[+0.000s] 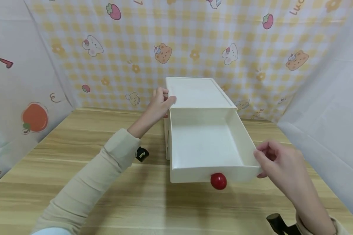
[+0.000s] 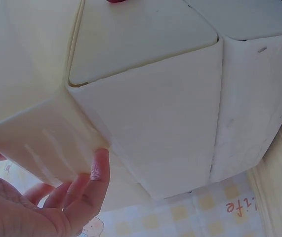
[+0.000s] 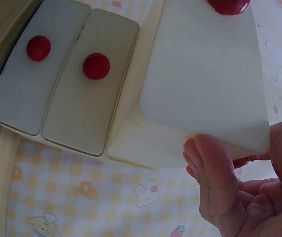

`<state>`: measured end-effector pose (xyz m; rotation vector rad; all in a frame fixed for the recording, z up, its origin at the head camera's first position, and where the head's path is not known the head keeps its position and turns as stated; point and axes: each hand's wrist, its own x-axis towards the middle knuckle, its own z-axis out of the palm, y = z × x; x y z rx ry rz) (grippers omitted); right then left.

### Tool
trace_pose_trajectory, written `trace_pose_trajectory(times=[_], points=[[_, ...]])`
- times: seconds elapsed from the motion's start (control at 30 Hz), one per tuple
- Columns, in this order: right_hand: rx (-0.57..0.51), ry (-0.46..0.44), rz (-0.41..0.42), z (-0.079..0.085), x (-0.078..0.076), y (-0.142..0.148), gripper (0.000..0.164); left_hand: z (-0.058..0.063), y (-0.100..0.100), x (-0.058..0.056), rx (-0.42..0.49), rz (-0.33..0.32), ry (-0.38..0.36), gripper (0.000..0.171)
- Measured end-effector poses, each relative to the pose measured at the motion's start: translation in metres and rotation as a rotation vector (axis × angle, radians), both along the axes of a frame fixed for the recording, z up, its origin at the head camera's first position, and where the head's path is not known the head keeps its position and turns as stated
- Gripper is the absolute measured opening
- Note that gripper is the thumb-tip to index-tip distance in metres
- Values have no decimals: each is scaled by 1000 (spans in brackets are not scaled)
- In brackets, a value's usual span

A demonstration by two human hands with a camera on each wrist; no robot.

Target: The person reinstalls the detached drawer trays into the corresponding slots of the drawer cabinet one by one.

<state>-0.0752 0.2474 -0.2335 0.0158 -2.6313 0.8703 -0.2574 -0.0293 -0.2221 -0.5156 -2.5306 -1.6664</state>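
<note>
A cream-white drawer cabinet (image 1: pixel 197 93) stands on the table, its top drawer (image 1: pixel 191 175) pulled far out toward me. Inside, the drawer's bare floor shows, and a round red knob (image 1: pixel 218 181) sits on its front. My left hand (image 1: pixel 157 106) grips the cabinet's upper left edge, thumb on top and fingers down the side. At the drawer's front right corner, my right hand (image 1: pixel 282 166) pinches the side wall between thumb and fingers. Two lower drawers, each with a red knob (image 3: pixel 97 66), are pushed in, as the right wrist view shows.
The wooden table (image 1: pixel 114 189) extends on both sides of the cabinet. A yellow checked cloth (image 1: pixel 182 39) with cartoon prints hangs close behind it. White cloth walls (image 1: pixel 326 107) flank the table. Black pieces (image 1: pixel 142 154) show beside both wrists.
</note>
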Motion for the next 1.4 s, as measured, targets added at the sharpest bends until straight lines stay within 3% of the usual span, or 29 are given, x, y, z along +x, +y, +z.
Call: trace_pose_trajectory(times=[0.7,1.4], points=[[-2,-96,29,22,-32,-3,25,2,-1,2,4,-24,-8,46],[-55,-135,18,26,-70,-1,28,-2,0,0,-8,-37,-7,46]])
